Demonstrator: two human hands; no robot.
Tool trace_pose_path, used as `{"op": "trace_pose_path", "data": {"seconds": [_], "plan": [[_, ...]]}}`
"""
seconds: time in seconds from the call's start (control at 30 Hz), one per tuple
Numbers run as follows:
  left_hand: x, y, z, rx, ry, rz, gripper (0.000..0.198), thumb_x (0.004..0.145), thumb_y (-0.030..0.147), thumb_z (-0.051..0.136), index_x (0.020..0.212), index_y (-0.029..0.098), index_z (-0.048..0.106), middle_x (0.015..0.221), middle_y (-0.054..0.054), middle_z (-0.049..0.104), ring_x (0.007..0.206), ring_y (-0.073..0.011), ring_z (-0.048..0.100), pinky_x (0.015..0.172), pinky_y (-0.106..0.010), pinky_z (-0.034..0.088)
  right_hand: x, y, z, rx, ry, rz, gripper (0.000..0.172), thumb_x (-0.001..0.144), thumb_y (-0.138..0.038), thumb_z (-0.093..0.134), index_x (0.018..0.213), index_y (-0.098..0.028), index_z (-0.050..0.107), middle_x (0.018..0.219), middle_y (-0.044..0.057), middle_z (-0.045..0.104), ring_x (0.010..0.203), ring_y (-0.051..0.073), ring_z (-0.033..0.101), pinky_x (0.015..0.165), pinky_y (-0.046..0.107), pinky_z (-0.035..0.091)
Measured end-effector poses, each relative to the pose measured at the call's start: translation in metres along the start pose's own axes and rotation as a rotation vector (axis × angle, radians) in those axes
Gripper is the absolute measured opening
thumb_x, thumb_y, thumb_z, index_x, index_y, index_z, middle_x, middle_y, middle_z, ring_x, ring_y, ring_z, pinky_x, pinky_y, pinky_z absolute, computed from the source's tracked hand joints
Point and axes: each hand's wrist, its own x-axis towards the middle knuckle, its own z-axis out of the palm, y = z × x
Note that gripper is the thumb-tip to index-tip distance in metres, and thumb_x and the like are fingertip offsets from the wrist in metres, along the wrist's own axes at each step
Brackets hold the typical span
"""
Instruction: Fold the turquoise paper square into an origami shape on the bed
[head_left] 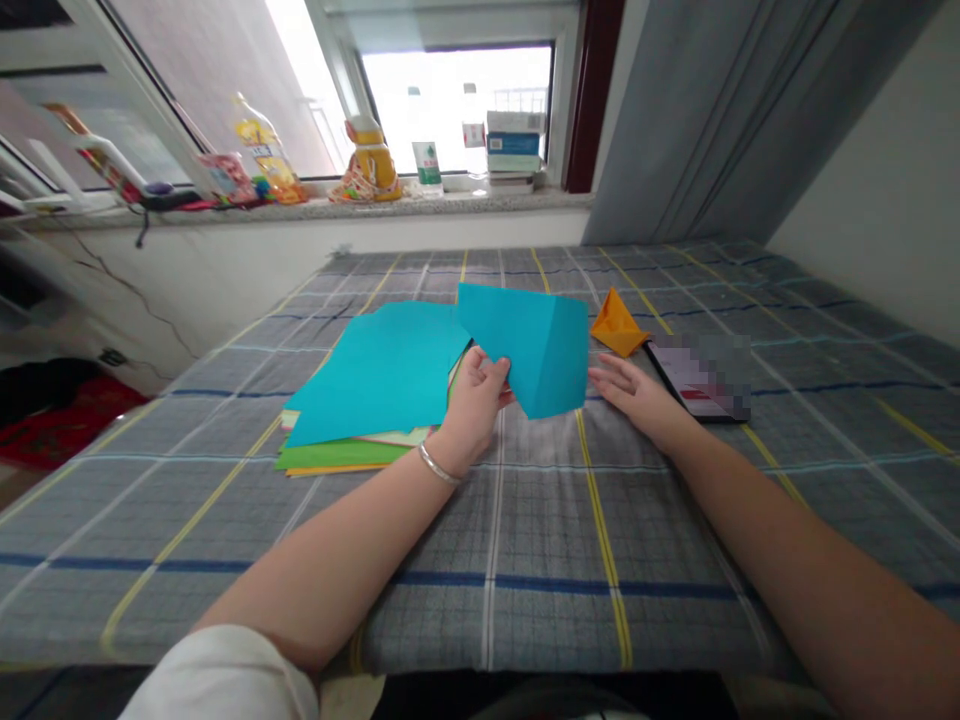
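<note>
My left hand (480,395) pinches a sheet of blue paper (525,340) near its lower left edge, thumb in front. The sheet is held up off the bed, and a crease runs down its right part. Just past the sheet's right edge is my right hand (626,390), fingers stretched out and apart, holding nothing. On the left lies a stack of coloured paper (382,370), blue on top with green and orange edges showing below. A folded orange paper piece (616,325) rests beyond my right hand.
A tablet-like device (697,380), partly blurred, lies right of my right hand. Grey checked cloth (547,540) covers the surface. On the windowsill (315,212) stand a juice bottle (266,150), a yellow container (369,160), a green-and-white tube (427,168) and boxes (514,145).
</note>
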Motion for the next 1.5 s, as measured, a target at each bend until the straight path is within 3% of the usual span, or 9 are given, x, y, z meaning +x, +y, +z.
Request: {"op": "trace_pose_path", "data": {"seconds": [0.23, 0.37, 0.47, 0.53, 0.73, 0.9, 1.07, 1.23, 1.5], "plan": [[-0.006, -0.003, 0.001, 0.095, 0.01, -0.054, 0.046, 0.074, 0.037, 0.07, 0.108, 0.023, 0.043, 0.076, 0.003, 0.066, 0.062, -0.0124, 0.062, 0.062, -0.027, 0.055, -0.004, -0.01, 0.003, 0.167, -0.093, 0.052, 0.056, 0.074, -0.044, 0.072, 0.122, -0.023, 0.054, 0.117, 0.009, 0.07, 0.103, 0.026, 0.067, 0.09, 0.045, 0.054], [-0.001, -0.013, -0.005, 0.213, 0.066, 0.073, 0.072, 0.078, 0.024, 0.065, 0.137, 0.024, 0.024, 0.104, -0.006, 0.068, 0.083, -0.0145, 0.067, 0.073, -0.027, 0.055, -0.004, -0.007, -0.004, 0.017, -0.101, 0.103, 0.051, 0.076, -0.037, 0.069, 0.12, -0.02, 0.052, 0.101, 0.008, 0.073, 0.084, 0.023, 0.07, 0.071, 0.036, 0.057], [0.003, -0.02, -0.01, 0.297, 0.119, 0.165, 0.083, 0.078, 0.017, 0.062, 0.143, 0.028, 0.013, 0.141, -0.015, 0.046, 0.113, -0.0179, 0.06, 0.088, -0.03, 0.053, -0.004, -0.005, -0.009, -0.174, -0.125, 0.127, 0.04, 0.077, -0.037, 0.066, 0.111, -0.018, 0.055, 0.077, 0.004, 0.07, 0.06, 0.019, 0.065, 0.054, 0.03, 0.052], [0.004, -0.023, -0.012, 0.375, 0.145, 0.173, 0.082, 0.077, 0.016, 0.062, 0.143, 0.029, 0.015, 0.15, -0.015, 0.032, 0.12, -0.0202, 0.055, 0.091, -0.031, 0.053, -0.003, -0.006, -0.011, -0.254, -0.154, 0.148, 0.036, 0.078, -0.039, 0.065, 0.105, -0.018, 0.056, 0.061, -0.001, 0.063, 0.049, 0.016, 0.059, 0.047, 0.027, 0.046], [0.0, -0.018, -0.013, 0.641, 0.138, 0.232, 0.071, 0.072, 0.016, 0.065, 0.138, 0.026, 0.04, 0.149, -0.013, 0.025, 0.115, -0.0244, 0.056, 0.091, -0.039, 0.054, -0.003, -0.009, -0.012, -0.19, -0.158, 0.159, 0.037, 0.08, -0.043, 0.062, 0.105, -0.017, 0.054, 0.054, -0.005, 0.055, 0.042, 0.011, 0.049, 0.04, 0.022, 0.036], [-0.005, -0.009, -0.011, 0.979, 0.051, 0.221, 0.05, 0.073, 0.017, 0.067, 0.123, 0.022, 0.059, 0.146, -0.013, 0.03, 0.139, -0.035, 0.03, 0.113, -0.054, 0.032, -0.005, -0.008, -0.018, -0.284, -0.224, 0.177, 0.032, 0.082, -0.044, 0.061, 0.099, -0.016, 0.058, 0.049, -0.006, 0.05, 0.04, 0.01, 0.045, 0.04, 0.021, 0.033], [-0.005, -0.012, -0.01, 0.849, 0.024, 0.232, 0.051, 0.075, 0.016, 0.065, 0.125, 0.024, 0.058, 0.153, -0.012, 0.024, 0.128, -0.0307, 0.045, 0.096, -0.044, 0.05, -0.005, -0.012, -0.013, -0.082, -0.131, 0.213, 0.031, 0.086, -0.044, 0.056, 0.106, -0.02, 0.06, 0.074, 0.004, 0.069, 0.06, 0.018, 0.063, 0.051, 0.028, 0.051], [0.0, -0.016, -0.012, 0.683, 0.034, 0.322, 0.049, 0.077, 0.018, 0.059, 0.126, 0.022, 0.054, 0.149, -0.013, 0.03, 0.129, -0.0259, 0.046, 0.096, -0.037, 0.05, -0.005, -0.016, -0.01, 0.116, -0.03, 0.177, 0.028, 0.086, -0.039, 0.054, 0.106, -0.021, 0.06, 0.086, 0.007, 0.072, 0.074, 0.022, 0.068, 0.06, 0.033, 0.055], [-0.008, -0.013, -0.015, 1.354, -0.125, 0.306, 0.065, 0.078, 0.029, 0.063, 0.14, 0.025, 0.044, 0.152, -0.012, 0.03, 0.142, -0.0394, 0.021, 0.114, -0.062, 0.018, -0.002, -0.004, -0.025, -0.202, -0.213, 0.244, 0.03, 0.077, -0.044, 0.066, 0.094, -0.019, 0.064, 0.065, 0.001, 0.065, 0.05, 0.014, 0.056, 0.043, 0.024, 0.044]]}}
